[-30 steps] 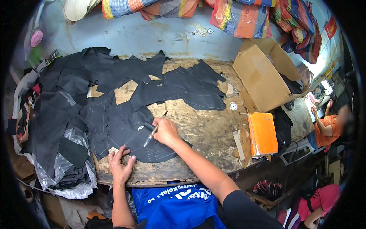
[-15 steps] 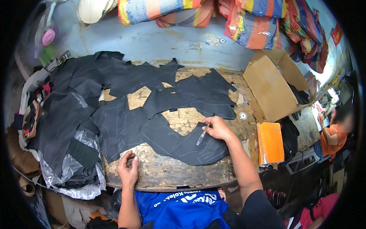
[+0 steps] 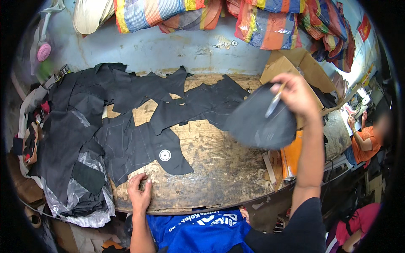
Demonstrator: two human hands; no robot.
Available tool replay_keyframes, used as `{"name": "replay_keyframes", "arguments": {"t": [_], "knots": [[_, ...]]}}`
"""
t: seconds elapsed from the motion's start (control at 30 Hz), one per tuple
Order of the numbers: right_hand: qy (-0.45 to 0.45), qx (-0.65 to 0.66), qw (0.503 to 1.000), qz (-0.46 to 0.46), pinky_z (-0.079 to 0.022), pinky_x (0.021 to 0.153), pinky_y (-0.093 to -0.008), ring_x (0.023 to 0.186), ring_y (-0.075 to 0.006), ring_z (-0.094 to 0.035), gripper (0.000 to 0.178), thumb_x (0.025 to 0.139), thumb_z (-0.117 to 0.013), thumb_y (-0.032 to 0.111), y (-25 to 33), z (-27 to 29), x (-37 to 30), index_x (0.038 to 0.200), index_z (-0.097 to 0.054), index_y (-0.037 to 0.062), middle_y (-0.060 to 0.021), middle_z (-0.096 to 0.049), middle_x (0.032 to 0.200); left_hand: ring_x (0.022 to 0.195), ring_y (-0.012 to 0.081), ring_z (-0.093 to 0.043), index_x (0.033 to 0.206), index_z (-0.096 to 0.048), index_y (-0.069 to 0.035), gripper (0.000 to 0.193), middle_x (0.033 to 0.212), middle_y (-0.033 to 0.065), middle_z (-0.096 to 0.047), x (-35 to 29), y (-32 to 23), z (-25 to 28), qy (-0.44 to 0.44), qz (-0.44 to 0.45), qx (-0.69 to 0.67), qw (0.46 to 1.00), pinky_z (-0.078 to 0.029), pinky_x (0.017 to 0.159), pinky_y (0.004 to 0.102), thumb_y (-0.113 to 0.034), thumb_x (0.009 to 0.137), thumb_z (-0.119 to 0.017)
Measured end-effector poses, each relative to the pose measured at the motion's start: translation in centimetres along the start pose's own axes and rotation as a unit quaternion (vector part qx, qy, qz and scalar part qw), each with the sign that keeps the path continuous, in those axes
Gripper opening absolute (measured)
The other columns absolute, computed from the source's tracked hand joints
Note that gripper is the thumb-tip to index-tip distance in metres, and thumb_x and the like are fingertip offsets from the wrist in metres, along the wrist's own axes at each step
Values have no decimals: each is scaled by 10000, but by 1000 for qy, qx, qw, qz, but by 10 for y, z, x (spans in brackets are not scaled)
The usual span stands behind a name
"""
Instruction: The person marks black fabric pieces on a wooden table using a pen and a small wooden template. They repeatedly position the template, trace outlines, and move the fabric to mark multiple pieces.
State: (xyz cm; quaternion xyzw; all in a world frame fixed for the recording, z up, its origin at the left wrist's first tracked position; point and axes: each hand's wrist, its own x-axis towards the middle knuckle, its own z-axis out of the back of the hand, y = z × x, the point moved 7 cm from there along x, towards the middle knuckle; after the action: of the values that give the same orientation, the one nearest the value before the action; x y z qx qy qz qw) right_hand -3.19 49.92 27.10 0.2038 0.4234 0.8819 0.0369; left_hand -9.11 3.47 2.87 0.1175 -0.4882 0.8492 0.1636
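Note:
My right hand is raised over the right side of the table, pinching a black sheet piece by its upper edge. The piece looks smeared by motion. Between the same fingers is a slim pen-like tool with a pale tip; its exact kind is unclear. My left hand rests at the table's front edge, fingers loosely bent, thumb apart, holding nothing. Just beyond it lies black sheet material with thin pale outlines drawn on it. More black sheets spread along the back.
On the worn wooden table, a cardboard box stands at the back right, near an orange packet. A clear plastic bag with black pieces lies left. Woven bags hang above. A person in orange sits at far right.
My right hand has lifted the black piece off the table and carried it right and away from me, baring wood beneath. The left hand has hardly moved.

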Motion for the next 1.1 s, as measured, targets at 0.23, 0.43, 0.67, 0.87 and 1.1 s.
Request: {"name": "replay_keyframes", "arguments": {"t": [0.23,0.43,0.67,0.87,1.1], "knots": [[-500,-148,850,76,-460,771,-247,855,-126,-616,321,858,-607,84,-27,306,-4,1171,-608,11,-83,-688,967,908,281,-601,983,-640,19,252,929,151,-652,1,-5,-2,13,-7,36,999,-460,844,370,-45,743,-680],[-539,-468,681,-165,-451,898,-388,1049,-312,-607,601,840,-557,480,-96,353,-25,1250,-519,41,-155,-638,1136,912,276,-599,970,-644,14,241,927,146,-649,0,-5,-2,6,17,29,999,-458,845,360,-50,740,-683],[-249,-132,959,-27,-511,550,-291,601,-138,-607,198,810,-458,-78,-152,114,18,905,-609,6,-79,-640,698,896,270,-606,984,-643,21,243,929,149,-650,0,-2,-3,12,19,28,999,-463,837,361,-47,752,-675],[-226,-365,845,-318,-532,747,-424,944,-292,-660,244,796,-646,132,-210,-8,-5,1014,-670,25,-183,-664,1048,889,262,-610,978,-644,17,235,926,145,-651,0,-1,-1,8,23,9,1000,-467,831,353,-38,752,-682],[-81,-424,786,-442,-483,883,-452,1057,-367,-597,298,747,-672,147,-265,5,-51,1008,-664,2,-218,-627,1109,885,257,-611,959,-653,-3,231,892,123,-660,2,-4,1,0,20,22,1000,-458,838,354,-64,741,-698]]}}
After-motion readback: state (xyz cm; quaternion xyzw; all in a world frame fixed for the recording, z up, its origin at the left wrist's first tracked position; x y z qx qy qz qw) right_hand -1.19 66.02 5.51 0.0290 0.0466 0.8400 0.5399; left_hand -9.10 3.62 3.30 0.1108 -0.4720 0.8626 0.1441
